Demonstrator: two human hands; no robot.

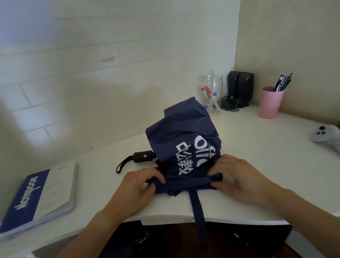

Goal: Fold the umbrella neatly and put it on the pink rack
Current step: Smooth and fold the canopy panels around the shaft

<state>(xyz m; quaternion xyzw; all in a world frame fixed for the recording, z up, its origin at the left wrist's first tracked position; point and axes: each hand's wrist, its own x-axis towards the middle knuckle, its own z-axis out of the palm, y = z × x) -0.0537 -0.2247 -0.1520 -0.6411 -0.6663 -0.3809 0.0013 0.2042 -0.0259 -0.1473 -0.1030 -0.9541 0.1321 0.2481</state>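
Two bare forearms without sleeves; left hand [137, 186] bears a thin gold ring; right hand [239, 177] wears nothing.

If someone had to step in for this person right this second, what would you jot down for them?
Left hand: pinching the near left edge of the umbrella fabric.
Right hand: pinching the near right edge.
Umbrella: collapsed on the white desk, canopy loose and bunched, black handle pointing left, strap hanging unfastened over the desk's front edge.
Done: collapsed, pleat-folding started.
Left: finish folding, wrap the strap, put it on the pink rack, which is not in view.
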